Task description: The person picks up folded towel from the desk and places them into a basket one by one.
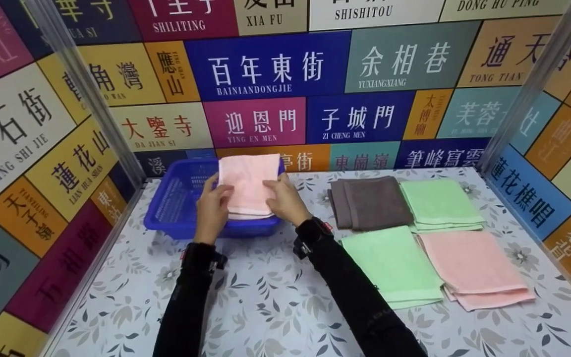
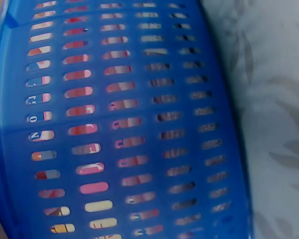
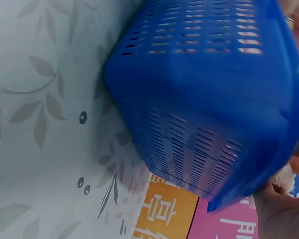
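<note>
Left of centre in the frame, a blue basket (image 1: 186, 230) sits on the table (image 1: 260, 297) with its back edge near the wall (image 1: 270, 62), which probably leaves the front of the table free for the arms. Next comes the left hand (image 1: 210, 212), pinching one side of a folded pink towel (image 1: 248, 183), thumb on the front face. The right hand (image 1: 288, 201) pinches the opposite side the same way. My guess is the two-sided grip is there so the folded layers don't sag or slip apart. That towel is up over the right part of the basket; can't tell if it touches it, and the wrist views mostly just show slotted plastic.

Right of centre there's a folded grey towel (image 1: 377, 203), with a green towel (image 1: 441, 204) beside it. Below those, a second green towel (image 1: 389, 263) lies partly behind the right sleeve (image 1: 360, 297), and at lower right is another pink towel (image 1: 476, 260). They're roughly two by two, likely so each one's easy to reach.
</note>
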Demonstrator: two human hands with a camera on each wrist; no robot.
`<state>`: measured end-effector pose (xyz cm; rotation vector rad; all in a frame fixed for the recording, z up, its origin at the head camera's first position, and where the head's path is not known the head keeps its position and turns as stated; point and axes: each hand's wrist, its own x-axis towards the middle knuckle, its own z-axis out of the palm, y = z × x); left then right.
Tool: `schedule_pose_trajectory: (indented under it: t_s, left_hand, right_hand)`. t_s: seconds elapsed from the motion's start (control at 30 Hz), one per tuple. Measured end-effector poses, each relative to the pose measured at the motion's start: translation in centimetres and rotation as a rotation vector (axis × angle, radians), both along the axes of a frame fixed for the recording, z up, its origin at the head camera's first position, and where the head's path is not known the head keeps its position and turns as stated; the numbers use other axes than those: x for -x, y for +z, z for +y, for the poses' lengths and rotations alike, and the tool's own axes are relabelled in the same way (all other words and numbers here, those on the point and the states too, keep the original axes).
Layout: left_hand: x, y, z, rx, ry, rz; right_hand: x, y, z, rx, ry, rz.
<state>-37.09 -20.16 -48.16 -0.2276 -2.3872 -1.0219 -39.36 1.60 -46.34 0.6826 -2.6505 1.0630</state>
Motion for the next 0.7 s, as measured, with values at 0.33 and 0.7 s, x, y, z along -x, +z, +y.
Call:
schedule_pose_trajectory:
  t_s: [0.33, 0.7]
  left_hand:
    - [0.1, 0.0, -0.2, 0.173, 0.017, -0.104]
    - [0.0, 0.2, 0.2, 0.327, 0.115, -0.118]
  right_hand:
    - [-0.5, -0.3, -1.8, -0.335, -0.119, 0.041]
    - [0.3, -0.3, -1.0, -0.601, -0.206, -0.057]
